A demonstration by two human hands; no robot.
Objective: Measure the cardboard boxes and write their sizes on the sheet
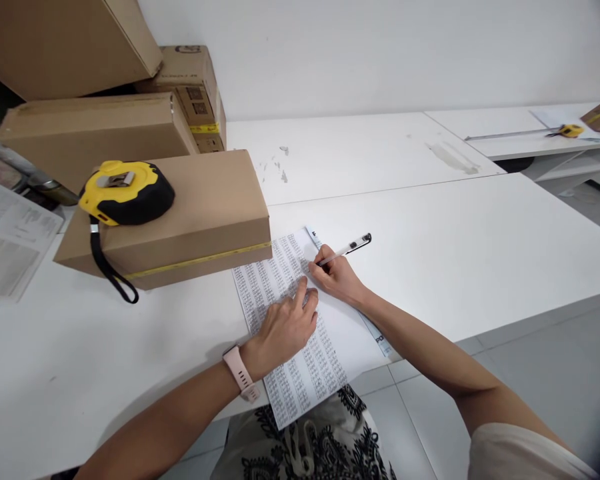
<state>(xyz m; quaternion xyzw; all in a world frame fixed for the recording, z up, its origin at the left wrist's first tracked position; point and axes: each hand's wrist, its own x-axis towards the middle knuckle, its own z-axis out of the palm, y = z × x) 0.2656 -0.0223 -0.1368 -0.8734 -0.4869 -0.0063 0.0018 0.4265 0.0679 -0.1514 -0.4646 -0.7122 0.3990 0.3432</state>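
Note:
My right hand (337, 277) pinches a pen (347, 248) with a white barrel and black cap end, its tip down at the paper. The sheet of paper (305, 387) carries dense columns of handwriting, with a blank strip along its right side. My left hand (290, 323) rests on the written columns, fingers spread and a little bent, holding nothing. Under the sheet's right edge shows a light blue printed strip (377, 335). A cardboard box (210, 193) lies just beyond the sheet's upper left, and a yellow and black tape measure (127, 192) with a wrist strap sits on it.
More cardboard boxes (100, 133) are stacked at the back left against the wall. Printed sheets (13, 240) lie at the far left. On the right-hand table (505, 123) is a second tape measure (571, 131), its blade drawn out. The near table edge runs close to my body.

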